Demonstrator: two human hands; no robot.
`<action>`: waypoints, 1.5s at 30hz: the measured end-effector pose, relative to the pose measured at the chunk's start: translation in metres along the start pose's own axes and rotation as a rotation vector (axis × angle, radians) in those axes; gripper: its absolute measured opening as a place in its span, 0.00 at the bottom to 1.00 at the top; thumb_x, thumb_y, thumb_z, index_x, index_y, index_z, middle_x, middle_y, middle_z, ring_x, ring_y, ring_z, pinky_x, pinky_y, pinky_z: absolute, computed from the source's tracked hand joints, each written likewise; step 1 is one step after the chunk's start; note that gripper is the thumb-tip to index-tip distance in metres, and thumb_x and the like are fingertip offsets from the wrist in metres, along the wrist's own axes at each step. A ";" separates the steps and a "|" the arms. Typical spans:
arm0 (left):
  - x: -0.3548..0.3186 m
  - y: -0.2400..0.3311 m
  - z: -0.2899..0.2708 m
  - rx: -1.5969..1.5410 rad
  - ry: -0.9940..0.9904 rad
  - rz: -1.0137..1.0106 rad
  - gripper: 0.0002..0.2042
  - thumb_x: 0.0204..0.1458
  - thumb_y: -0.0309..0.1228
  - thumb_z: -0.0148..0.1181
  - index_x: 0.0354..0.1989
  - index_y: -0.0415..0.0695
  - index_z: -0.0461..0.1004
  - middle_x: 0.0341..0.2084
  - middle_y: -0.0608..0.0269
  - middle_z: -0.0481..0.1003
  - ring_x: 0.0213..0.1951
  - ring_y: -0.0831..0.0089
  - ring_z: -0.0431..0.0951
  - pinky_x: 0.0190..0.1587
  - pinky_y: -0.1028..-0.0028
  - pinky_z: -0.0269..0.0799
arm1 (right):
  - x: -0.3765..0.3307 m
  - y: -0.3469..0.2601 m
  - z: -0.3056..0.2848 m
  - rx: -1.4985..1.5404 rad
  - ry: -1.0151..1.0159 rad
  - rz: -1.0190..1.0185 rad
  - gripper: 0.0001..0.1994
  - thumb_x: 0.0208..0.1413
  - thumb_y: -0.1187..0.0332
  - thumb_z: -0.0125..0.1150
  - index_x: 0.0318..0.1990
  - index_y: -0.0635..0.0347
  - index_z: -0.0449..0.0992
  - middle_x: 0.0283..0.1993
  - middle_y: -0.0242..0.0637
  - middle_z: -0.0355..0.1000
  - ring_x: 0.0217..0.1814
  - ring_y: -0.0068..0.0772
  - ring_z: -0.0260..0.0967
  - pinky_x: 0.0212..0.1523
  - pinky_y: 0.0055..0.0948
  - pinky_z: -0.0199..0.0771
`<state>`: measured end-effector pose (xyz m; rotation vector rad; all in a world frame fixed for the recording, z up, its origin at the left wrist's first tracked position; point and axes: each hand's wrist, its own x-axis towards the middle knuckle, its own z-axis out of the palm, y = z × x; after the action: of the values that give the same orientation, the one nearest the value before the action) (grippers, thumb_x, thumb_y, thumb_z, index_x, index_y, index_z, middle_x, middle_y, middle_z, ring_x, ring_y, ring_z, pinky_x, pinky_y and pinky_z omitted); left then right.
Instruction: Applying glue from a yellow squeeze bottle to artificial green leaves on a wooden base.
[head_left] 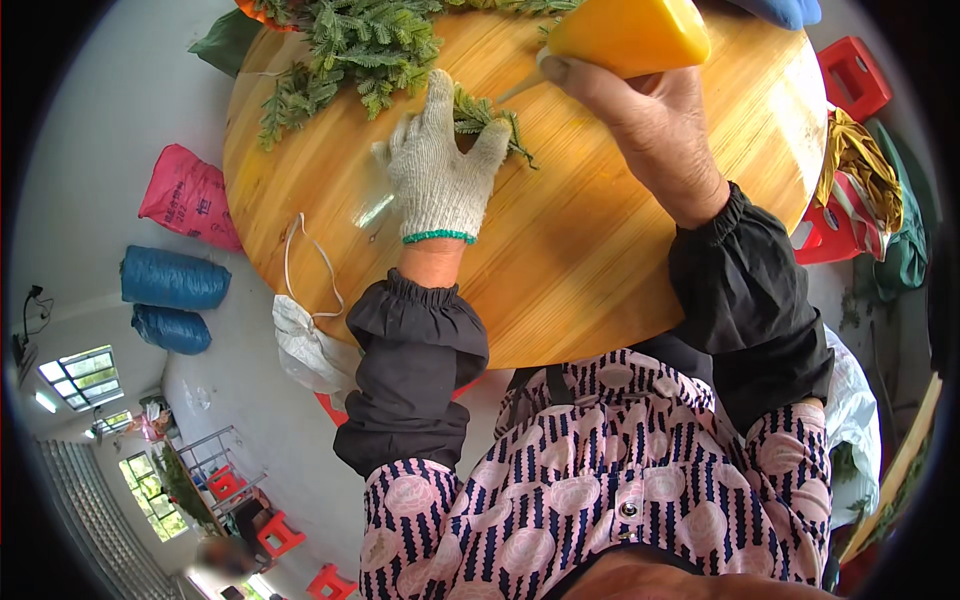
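Observation:
My left hand [435, 165], in a white knit glove with a green cuff edge, lies on the round wooden table [570, 270]. Its forefinger and thumb are spread around a small green needled sprig [480, 113], and the thumb presses on the sprig against the tabletop. In my bare right hand [660, 125] is a yellow squeeze bottle [635, 38], tilted with its narrow nozzle toward the sprig. The nozzle tip is close to the sprig; whether they touch I cannot tell. Several more green needled branches [365, 45] are heaped at the table's far left.
A white bag with a cord [310, 340] hangs at the table's near left edge. Pink [190, 197] and blue sacks [175, 277] sit on the floor at left. Red stools [855, 78] and cloths [860, 170] are at right. Something blue [785, 10] rests at the far right edge.

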<state>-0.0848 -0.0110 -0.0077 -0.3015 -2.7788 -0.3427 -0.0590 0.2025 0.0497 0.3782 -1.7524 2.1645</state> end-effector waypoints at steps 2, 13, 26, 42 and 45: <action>0.001 0.004 -0.008 -0.007 -0.060 -0.027 0.43 0.55 0.61 0.61 0.75 0.49 0.58 0.59 0.49 0.75 0.62 0.48 0.70 0.69 0.41 0.52 | 0.002 0.000 0.004 -0.033 -0.065 0.033 0.15 0.54 0.74 0.72 0.48 0.60 0.76 0.41 0.28 0.76 0.43 0.19 0.72 0.43 0.24 0.73; 0.007 0.003 0.003 0.139 -0.105 -0.060 0.45 0.51 0.70 0.56 0.73 0.55 0.61 0.71 0.52 0.62 0.73 0.46 0.57 0.70 0.30 0.44 | 0.017 0.019 0.021 -0.166 -0.234 -0.127 0.19 0.53 0.75 0.74 0.52 0.62 0.74 0.41 0.29 0.77 0.42 0.19 0.74 0.45 0.26 0.77; 0.007 0.009 0.000 0.106 -0.060 -0.102 0.45 0.49 0.67 0.58 0.72 0.54 0.63 0.70 0.54 0.64 0.72 0.48 0.59 0.70 0.30 0.44 | 0.020 0.013 0.044 -0.153 -0.254 -0.128 0.11 0.55 0.80 0.68 0.45 0.64 0.76 0.36 0.32 0.78 0.36 0.22 0.77 0.40 0.26 0.79; 0.007 0.012 0.003 0.000 -0.035 -0.100 0.41 0.50 0.65 0.59 0.71 0.55 0.66 0.70 0.55 0.64 0.73 0.48 0.58 0.70 0.29 0.42 | 0.017 -0.010 0.045 -0.158 -0.232 -0.056 0.13 0.54 0.78 0.72 0.45 0.64 0.76 0.38 0.33 0.77 0.38 0.24 0.77 0.40 0.27 0.79; 0.004 0.006 -0.003 0.009 -0.007 -0.109 0.41 0.50 0.65 0.60 0.71 0.55 0.66 0.70 0.55 0.64 0.73 0.48 0.58 0.70 0.29 0.41 | 0.011 -0.015 0.050 -0.385 -0.196 -0.259 0.15 0.52 0.76 0.75 0.46 0.62 0.76 0.39 0.31 0.77 0.39 0.24 0.75 0.41 0.27 0.78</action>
<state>-0.0864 -0.0057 -0.0019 -0.1497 -2.8094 -0.3561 -0.0629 0.1571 0.0783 0.6887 -2.0419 1.6145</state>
